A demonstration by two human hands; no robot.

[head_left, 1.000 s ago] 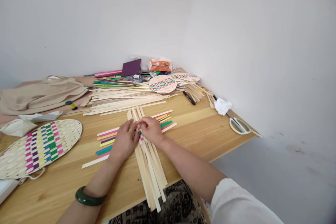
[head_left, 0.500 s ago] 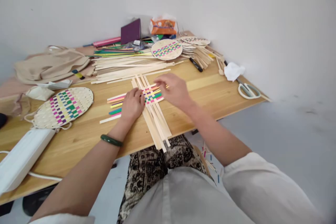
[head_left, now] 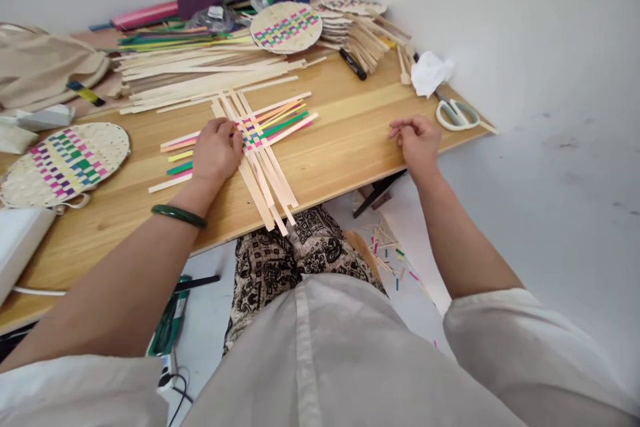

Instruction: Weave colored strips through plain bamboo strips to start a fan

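Note:
A flat weave of pale and coloured strips [head_left: 256, 140] lies on the table. Its long pale strips run towards me past the table edge; pink, orange, yellow and green strips cross them and fan out at the right. Over the left part of the weave lies my left hand [head_left: 217, 150], its bent fingers holding the strips down. Away to the right, my right hand [head_left: 417, 141] hovers above the table near the white-handled scissors [head_left: 457, 115], not touching them. Its fingers are loosely bent and apart, with nothing visible between them.
A finished oval woven piece [head_left: 70, 163] lies left, a round woven fan [head_left: 286, 28] at the back. Loose pale strips [head_left: 195, 77] lie behind the weave. There are also a black marker [head_left: 353, 64], crumpled white tissue [head_left: 431, 73] and a white box [head_left: 23, 247]. Strip scraps litter the floor.
My right hand has left the weave and moved far right, near the scissors. My left hand stays on the weave. The view has tilted down and shifted right.

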